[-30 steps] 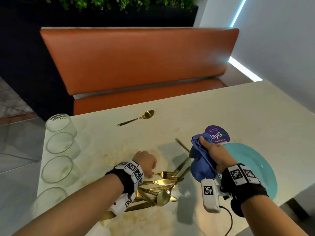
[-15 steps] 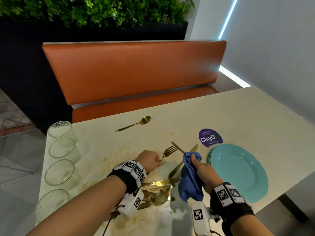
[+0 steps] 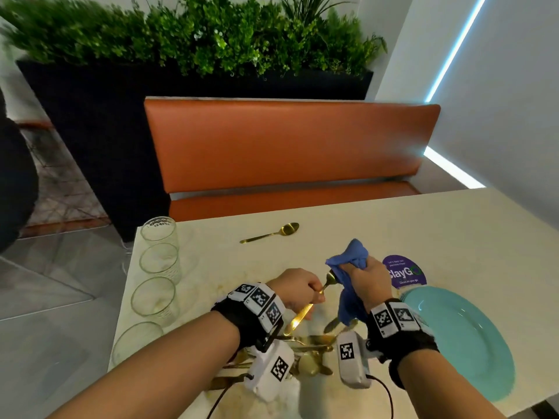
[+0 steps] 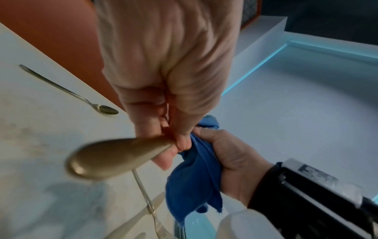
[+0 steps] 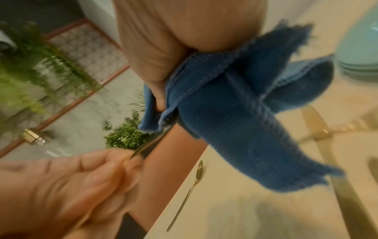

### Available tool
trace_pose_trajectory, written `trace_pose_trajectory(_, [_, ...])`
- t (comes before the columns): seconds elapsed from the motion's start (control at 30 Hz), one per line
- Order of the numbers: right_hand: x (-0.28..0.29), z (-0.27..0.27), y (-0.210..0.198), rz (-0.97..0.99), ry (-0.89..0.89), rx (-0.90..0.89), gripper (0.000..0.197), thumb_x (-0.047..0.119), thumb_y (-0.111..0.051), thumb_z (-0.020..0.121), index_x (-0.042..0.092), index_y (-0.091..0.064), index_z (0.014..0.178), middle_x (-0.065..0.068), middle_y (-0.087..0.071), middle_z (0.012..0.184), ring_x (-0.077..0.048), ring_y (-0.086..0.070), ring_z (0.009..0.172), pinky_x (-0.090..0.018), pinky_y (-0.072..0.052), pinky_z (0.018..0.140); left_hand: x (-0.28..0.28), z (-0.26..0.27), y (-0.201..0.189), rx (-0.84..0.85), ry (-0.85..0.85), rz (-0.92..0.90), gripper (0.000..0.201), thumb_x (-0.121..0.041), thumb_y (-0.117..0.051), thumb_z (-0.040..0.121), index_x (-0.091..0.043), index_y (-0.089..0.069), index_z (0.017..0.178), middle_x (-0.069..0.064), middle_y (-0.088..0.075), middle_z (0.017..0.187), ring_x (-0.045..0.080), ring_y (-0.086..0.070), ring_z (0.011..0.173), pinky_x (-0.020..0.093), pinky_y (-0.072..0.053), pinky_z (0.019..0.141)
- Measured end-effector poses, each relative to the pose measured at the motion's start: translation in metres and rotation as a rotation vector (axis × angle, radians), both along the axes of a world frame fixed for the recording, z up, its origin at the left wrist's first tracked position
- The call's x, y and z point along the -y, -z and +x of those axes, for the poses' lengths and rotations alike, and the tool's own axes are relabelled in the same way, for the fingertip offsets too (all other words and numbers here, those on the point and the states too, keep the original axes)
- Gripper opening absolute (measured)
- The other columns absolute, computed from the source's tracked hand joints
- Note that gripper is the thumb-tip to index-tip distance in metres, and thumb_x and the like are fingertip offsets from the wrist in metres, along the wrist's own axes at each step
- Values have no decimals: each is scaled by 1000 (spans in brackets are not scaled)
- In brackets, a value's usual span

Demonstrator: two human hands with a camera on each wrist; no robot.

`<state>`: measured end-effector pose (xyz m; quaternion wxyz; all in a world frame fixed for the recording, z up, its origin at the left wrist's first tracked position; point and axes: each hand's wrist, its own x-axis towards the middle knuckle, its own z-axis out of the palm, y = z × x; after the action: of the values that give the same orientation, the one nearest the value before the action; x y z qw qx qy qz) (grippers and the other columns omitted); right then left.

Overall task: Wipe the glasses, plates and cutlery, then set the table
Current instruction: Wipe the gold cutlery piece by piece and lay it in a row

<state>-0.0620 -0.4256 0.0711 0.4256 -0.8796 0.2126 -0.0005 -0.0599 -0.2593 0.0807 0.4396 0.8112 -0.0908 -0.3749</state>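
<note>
Gripping a gold piece of cutlery by its handle, the left hand holds it raised above the surface, its far end buried in the blue cloth, so whether it is a fork or a spoon I cannot tell. The right hand is closed around that cloth, bunching it over the hidden tip, with a loose tail of fabric hanging down below the fist. Just beneath both wrists lies a heap of gold cutlery, knives and spoons crossing one another. To the right of the hands sits a stack of teal plates, and a round purple sticker lies just beyond its far rim. A single gold spoon rests apart, toward the far edge. Four clear glasses stand in a row along the left edge. Behind the surface runs an orange bench, backed by a dark planter of greenery.
</note>
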Motion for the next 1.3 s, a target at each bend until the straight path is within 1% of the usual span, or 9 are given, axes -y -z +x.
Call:
trace_pose_trajectory(0.07, [14,10,-15,-40,97,58,26,26,-55,89,7,-59,72,-14,-64,77,-28,-57,72,-36,-48,71,-12,0,2,-17,-20,40,5,-13,-58,92,-11,-62,93,12,-62,88,22,-61,74,41,-57,84])
trace_pose_trajectory(0.17, [29,9,-36,279,178,95,21,26,-59,89,18,-57,70,-11,-66,83,-22,-58,71,-39,-49,79,-30,6,5,-6,-211,-8,11,-10,-59,91,-12,-58,80,5,-57,78,18,-60,63,34,-59,68])
trace_pose_trajectory(0.37, [-33,-16,-18,475,-30,-196,35,37,-53,92,7,-64,80,-13,-68,82,-29,-62,81,-39,-50,78,-15,4,-12,92,-287,-139,20,-5,-54,91,-13,-57,74,6,-56,68,16,-56,57,27,-54,59])
trace_pose_trajectory(0.53, [-44,-8,-18,610,43,-69,13,17,-58,91,4,-59,93,-7,-62,76,-21,-59,66,-32,-49,60,3,-8,-11,117,-249,-185,9,-20,-56,80,-23,-58,71,15,-63,84,31,-62,83,47,-52,84])
trace_pose_trajectory(0.67, [-18,12,-28,573,193,-29,30,28,-53,93,-1,-58,103,-10,-59,79,-25,-57,72,-36,-47,71,-1,-13,-1,23,-294,-249,8,-20,-66,87,-15,-65,92,5,-65,82,18,-61,75,32,-54,78])
trace_pose_trajectory(0.77, [-8,19,-38,607,221,-13,33,33,-52,93,1,-56,100,-8,-57,78,-26,-55,74,-37,-44,71,-1,-19,7,-41,-261,-282,9,-13,-63,89,-13,-63,80,-1,-63,73,9,-53,64,21,-47,67])
trace_pose_trajectory(1.0, [-32,2,-23,560,74,-44,24,22,-57,92,-1,-59,83,-21,-65,82,-28,-61,69,-39,-53,70,0,-5,11,38,-392,-298,25,-2,-60,88,-13,-60,65,3,-61,68,15,-58,69,28,-53,72])
trace_pose_trajectory(1.13, [-41,-9,-13,510,-65,-74,16,13,-61,89,10,-64,73,-8,-66,70,-18,-63,62,-27,-57,60,0,-1,16,115,-348,-191,26,3,-58,82,-12,-56,61,11,-59,74,24,-60,76,38,-56,82])
trace_pose_trajectory(1.3, [-35,4,-6,242,-132,-145,32,28,-60,89,12,-58,62,-6,-60,63,-21,-56,61,-30,-48,63,-2,6,17,193,-178,-98,7,-16,-66,85,-10,-68,82,11,-68,88,10,-56,66,23,-49,71])
